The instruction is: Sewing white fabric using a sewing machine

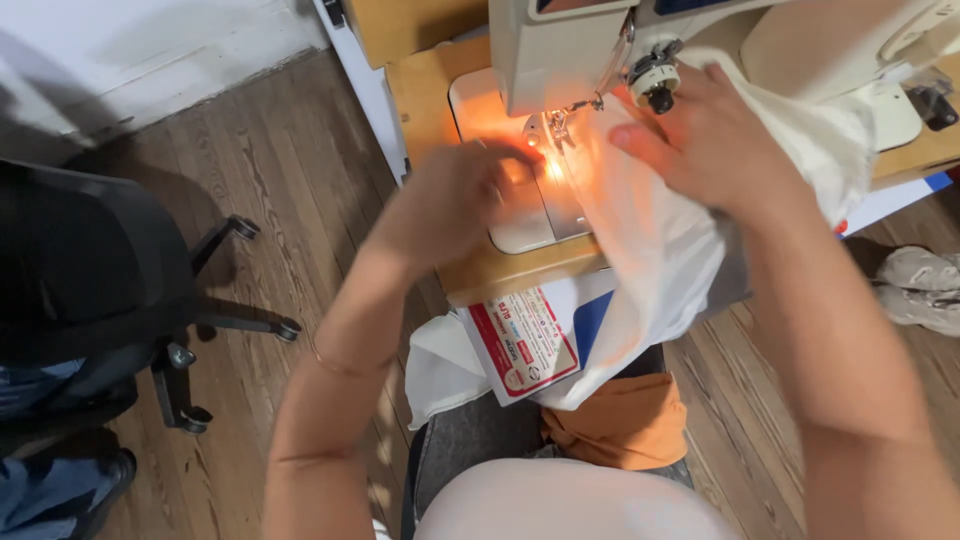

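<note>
Two bare forearms reach away from the person's lap toward a sewing machine (720, 45), and everything between them is white cloth (650, 250). Nearest the camera, an orange garment (625, 420) lies on the lap, with a white printed card or packet with a red border (525, 345) hanging just beyond it off the front edge of the wooden table (500, 275). The cloth drapes from that edge, runs up across the machine bed and passes under the needle (555, 130), so its long axis lies roughly from the lap up and to the right, toward the machine's arm.

Further out, the left hand (455, 200) rests palm down on the bed just left of the needle, fingers curled and pressing at the lit spot; its blur leaves unclear whether it pinches cloth or only flattens it. The right hand (715, 140) lies on the far side of the needle, fingers spread flat on the bunched cloth, holding it down rather than gripping it. The hands are apart, one on each side of the needle, and the left is the nearer to it.

Off to the left, a black wheeled office chair (90, 270) stands on the wood floor (290, 180), well apart from the table. A pale shoe (920, 285) lies at the right edge.
</note>
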